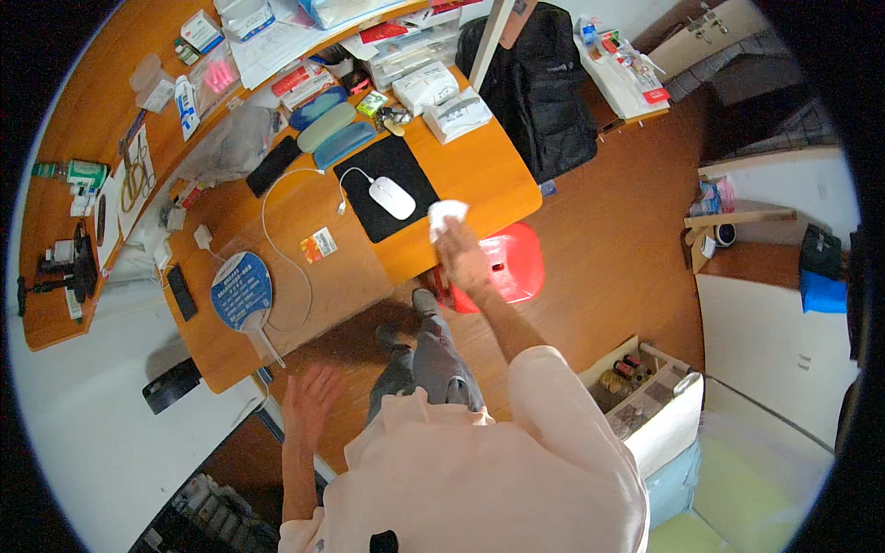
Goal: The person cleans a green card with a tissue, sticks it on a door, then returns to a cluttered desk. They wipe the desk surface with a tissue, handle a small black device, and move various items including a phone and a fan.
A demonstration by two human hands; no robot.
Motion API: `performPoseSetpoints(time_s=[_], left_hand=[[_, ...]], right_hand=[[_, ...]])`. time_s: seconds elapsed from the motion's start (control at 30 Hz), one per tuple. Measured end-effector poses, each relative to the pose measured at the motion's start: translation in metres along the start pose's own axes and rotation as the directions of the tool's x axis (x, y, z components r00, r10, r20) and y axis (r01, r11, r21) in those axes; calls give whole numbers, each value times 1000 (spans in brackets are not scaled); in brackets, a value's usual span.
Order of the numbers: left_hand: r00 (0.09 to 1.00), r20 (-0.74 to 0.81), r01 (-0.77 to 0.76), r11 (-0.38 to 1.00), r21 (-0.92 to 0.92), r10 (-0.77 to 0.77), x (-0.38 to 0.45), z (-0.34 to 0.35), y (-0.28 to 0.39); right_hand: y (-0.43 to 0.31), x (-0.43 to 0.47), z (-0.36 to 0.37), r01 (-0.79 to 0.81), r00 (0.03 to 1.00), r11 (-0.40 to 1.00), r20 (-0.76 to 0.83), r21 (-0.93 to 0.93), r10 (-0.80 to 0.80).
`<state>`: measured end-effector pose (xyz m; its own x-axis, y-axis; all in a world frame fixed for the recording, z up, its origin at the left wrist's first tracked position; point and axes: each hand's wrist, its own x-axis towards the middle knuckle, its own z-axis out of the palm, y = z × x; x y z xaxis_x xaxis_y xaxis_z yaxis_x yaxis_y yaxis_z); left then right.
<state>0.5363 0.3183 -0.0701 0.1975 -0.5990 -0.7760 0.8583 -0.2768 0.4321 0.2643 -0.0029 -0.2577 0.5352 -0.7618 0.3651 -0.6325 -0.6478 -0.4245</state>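
My right hand (462, 257) presses a crumpled white tissue or wipe (449, 211) to the front edge of the wooden desk (484, 190). Just left of it lies a black mouse pad (370, 166) with a white corded mouse (392, 198) on it. My left hand (312, 399) hangs in the air off the desk's front, fingers spread and holding nothing. Nearest to it on the desk is a round blue hand fan (242, 290) bearing writing, its handle over the front edge. A small orange-and-white card or packet (319, 245) rests between fan and mouse pad.
A red plastic stool (515, 266) stands below my right forearm. Glasses cases (325, 128), tissue packs (458, 115) and a black phone-like device (273, 166) line the desk's back. A black backpack (546, 90) stands beyond the right end; an open box (657, 415) sits behind right.
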Motion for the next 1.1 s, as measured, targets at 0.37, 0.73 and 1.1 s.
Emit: performPoseSetpoints(time_s=[0.37, 0.73, 1.1], left_hand=[[964, -262, 71, 988, 137, -33, -7, 14, -17], [914, -371, -56, 955, 292, 167, 4, -35, 36], [727, -348, -241, 695, 678, 591, 87, -205, 138]], right_hand=[[86, 133, 37, -301, 953, 946, 80, 120, 293], [137, 90, -20, -88, 967, 910, 185, -405, 176], [20, 39, -3, -15, 999, 988, 37, -155, 21]])
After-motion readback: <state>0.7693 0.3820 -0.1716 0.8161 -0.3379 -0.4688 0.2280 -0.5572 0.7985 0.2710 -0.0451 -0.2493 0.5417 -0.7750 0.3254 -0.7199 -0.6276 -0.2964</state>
